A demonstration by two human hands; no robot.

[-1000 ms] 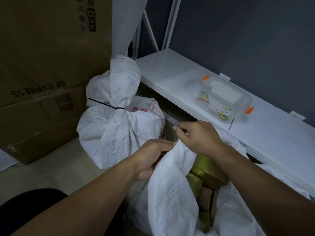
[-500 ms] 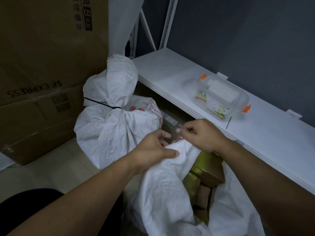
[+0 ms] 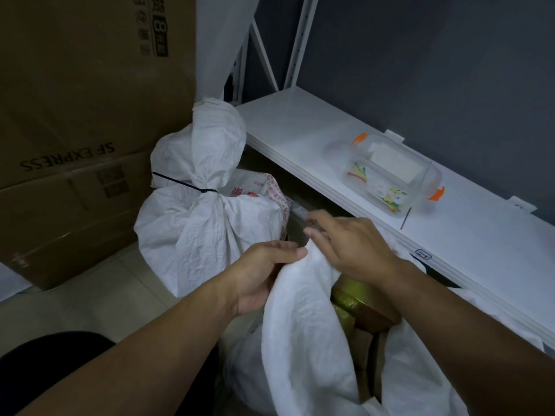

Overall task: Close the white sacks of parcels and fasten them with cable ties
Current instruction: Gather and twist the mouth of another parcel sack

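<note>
- The open sack (image 3: 303,340) stands on the floor (image 3: 90,301) at the bottom of the view, just in front of the white shelf (image 3: 300,139) and below its front edge. Its mouth gapes on the right side.
- The left hand (image 3: 261,274) grips a gathered fold of the sack's rim, its fingers curled round the cloth and the thumb pressed on top.
- The right hand (image 3: 357,247) hovers over the sack's mouth just beside the left. Its fingers are smeared by motion, so I cannot tell whether they pinch anything or lie apart.
- Parcels (image 3: 357,301) show inside the mouth: a gold-green one on top, brown ones under it.
- The tied sack (image 3: 204,229) stands behind, by the shelf's left corner and next to the cardboard boxes (image 3: 75,115). A black cable tie (image 3: 192,187) cinches its neck, the loose end sticking out left.
- A clear container (image 3: 393,172) with orange clips lies on the shelf, near its front edge.
</note>
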